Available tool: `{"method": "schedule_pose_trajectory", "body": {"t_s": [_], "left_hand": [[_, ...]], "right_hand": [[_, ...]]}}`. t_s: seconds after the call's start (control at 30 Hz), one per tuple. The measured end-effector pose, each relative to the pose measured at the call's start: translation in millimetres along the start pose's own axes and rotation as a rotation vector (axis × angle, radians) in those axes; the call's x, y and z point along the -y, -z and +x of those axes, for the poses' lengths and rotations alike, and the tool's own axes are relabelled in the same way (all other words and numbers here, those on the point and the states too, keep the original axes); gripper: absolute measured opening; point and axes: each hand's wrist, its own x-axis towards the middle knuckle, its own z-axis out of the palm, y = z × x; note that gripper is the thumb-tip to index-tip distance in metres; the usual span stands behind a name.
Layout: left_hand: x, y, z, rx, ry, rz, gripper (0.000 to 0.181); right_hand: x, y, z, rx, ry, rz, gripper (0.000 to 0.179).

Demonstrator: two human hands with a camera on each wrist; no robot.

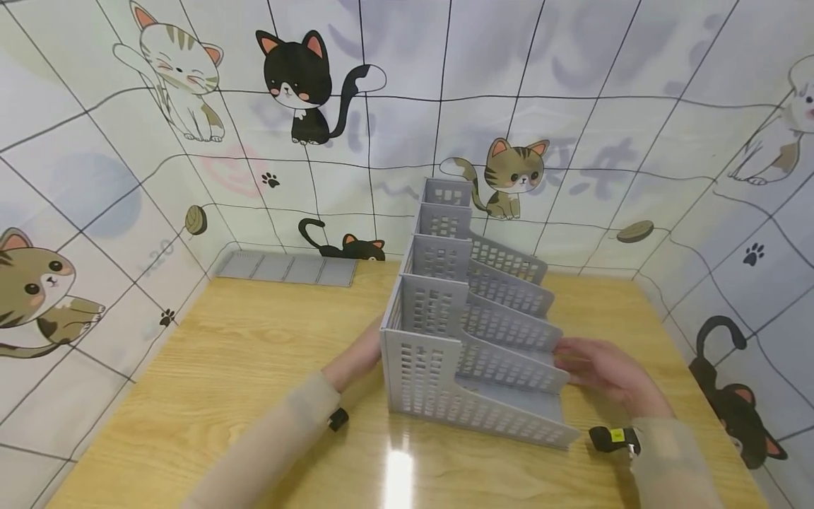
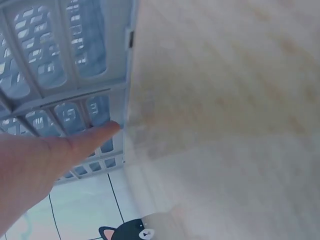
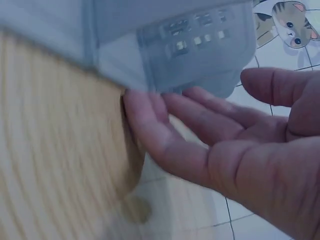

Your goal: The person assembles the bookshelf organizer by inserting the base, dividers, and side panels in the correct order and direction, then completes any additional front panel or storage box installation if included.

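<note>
A grey perforated file organizer (image 1: 477, 417) with several compartments stands upright on the wooden table, its tall back to the left and low fronts to the right. My left hand (image 1: 365, 353) is at the tall back side, partly hidden behind it. In the left wrist view a straight finger (image 2: 95, 139) lies against the slotted back, close to the tabletop. On the other side, my right hand (image 1: 600, 367) is at the low front ends. Its slightly bent fingertips touch the bottom front edge in the right wrist view, with the thumb (image 3: 272, 86) held apart.
A flat grey divided panel (image 1: 299, 268) lies at the table's back left, against the wall. Cat-printed sheeting (image 1: 407, 134) walls in the table (image 1: 254, 353) at the back and both sides.
</note>
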Motion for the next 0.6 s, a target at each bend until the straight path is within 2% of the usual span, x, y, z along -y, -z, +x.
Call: {"method": "schedule_pose_trajectory", "body": {"t_s": [0.23, 0.3, 0.43, 0.53, 0.6], "left_hand": [[-2.7, 8.6, 11.2, 0.083, 0.004, 0.1, 0.061], [-5.6, 10.0, 14.0, 0.083, 0.003, 0.104, 0.062], [-8.4, 15.0, 19.8, 0.069, 0.042, 0.103, 0.064], [-8.6, 18.4, 24.2, 0.057, 0.071, 0.083, 0.063], [-8.5, 19.9, 26.9, 0.048, 0.078, 0.065, 0.061]], "right_hand": [[-9, 14, 3.3, 0.073, 0.046, 0.084, 0.045], [-11, 17, 3.6, 0.086, 0.062, 0.107, 0.042], [-13, 18, 3.6, 0.088, 0.062, 0.158, 0.035], [-9, 16, 2.8, 0.059, 0.042, 0.138, 0.034], [-6, 14, 2.1, 0.029, 0.026, 0.087, 0.038]]}}
